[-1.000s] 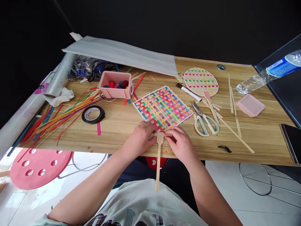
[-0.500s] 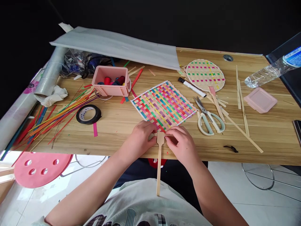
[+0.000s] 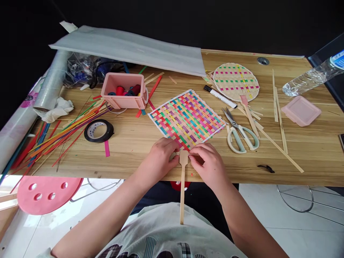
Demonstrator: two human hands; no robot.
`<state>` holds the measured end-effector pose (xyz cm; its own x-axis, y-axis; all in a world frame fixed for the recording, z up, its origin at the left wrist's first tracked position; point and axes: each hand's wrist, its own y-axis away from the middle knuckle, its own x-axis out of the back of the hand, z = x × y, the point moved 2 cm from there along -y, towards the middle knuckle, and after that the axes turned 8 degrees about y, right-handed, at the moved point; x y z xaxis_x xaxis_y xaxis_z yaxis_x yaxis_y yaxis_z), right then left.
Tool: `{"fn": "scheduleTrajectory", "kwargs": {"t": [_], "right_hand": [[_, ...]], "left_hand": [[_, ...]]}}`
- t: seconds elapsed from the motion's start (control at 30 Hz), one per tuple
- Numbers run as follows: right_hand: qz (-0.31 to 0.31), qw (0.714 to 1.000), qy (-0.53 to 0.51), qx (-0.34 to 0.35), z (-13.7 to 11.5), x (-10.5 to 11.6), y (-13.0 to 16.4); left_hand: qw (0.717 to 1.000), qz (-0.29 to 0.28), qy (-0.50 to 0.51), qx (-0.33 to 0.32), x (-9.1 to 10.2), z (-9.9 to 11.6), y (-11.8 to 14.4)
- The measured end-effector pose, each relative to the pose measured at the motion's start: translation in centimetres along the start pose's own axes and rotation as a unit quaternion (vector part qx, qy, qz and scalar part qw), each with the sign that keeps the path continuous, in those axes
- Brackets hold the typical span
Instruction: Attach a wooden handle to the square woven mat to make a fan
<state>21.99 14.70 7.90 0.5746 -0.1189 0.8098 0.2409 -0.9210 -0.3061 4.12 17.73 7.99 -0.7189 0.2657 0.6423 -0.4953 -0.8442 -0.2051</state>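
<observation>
The left hand (image 3: 163, 157) and the right hand (image 3: 208, 161) are flanking the broad head of a wooden handle (image 3: 182, 182), fingers curling at the near corner of a woven square (image 3: 188, 120) — whether either is pinching it, I cannot tell. The square is lying on the table (image 3: 131, 154), the handle jutting past the near edge. Scissors (image 3: 235, 125) are lying to the right — black tape (image 3: 108, 130) is sitting left.

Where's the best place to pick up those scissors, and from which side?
Probably by the pale handle loops of the scissors, coming from the near side: the loops lie toward the viewer, while the slightly parted blades point away and to the left.
</observation>
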Motion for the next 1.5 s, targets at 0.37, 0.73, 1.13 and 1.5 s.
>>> {"fn": "scheduleTrajectory", "kwargs": {"t": [0.37, 0.73, 1.13, 1.5], "right_hand": [[0.0, 1.0, 0.002, -0.001, -0.1, -0.1, 0.1], [0.013, 0.998, -0.026, -0.058, 0.5, 0.9, 0.7], [0.113, 0.986, 0.095, -0.073, 2.5, 2.8, 1.5], [0.05, 0.933, 0.299, -0.193, 9.6, 7.4, 1.4]], "left_hand": [[1.0, -0.004, 0.0, -0.005, 0.0, 0.1, 0.1], [0.999, 0.032, 0.005, -0.004, 0.6, 0.2, 0.7], [0.997, 0.076, 0.032, -0.008, 1.1, 1.4, 2.2], [0.821, -0.124, 0.449, 0.331, -7.5, 4.6, 9.8]]}}
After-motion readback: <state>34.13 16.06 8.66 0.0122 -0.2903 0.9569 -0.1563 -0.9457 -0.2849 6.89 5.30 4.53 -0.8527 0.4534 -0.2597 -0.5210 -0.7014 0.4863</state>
